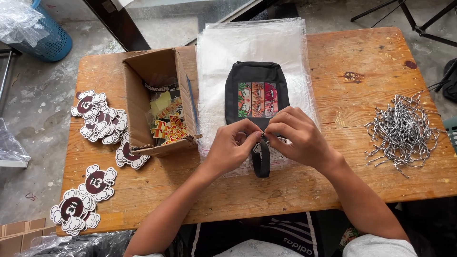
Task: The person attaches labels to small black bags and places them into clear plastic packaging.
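Head cam showed left hand (232, 145) and right hand (296, 134) both pinching the black pouch (257, 95) mid-table, near its front edge.

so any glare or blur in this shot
Head view: soft, even daylight with faint shadows under the left hand and right hand; mild sheen on the plastic bags; the pouch and cords look sharp; table edges bow slightly.

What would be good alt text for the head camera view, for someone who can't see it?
Seen from above, a person's left hand and right hand pinch the near end of a small black pouch lying on a stack of clear plastic bags on a wooden table. An open cardboard box sits left; cut cords lie right.
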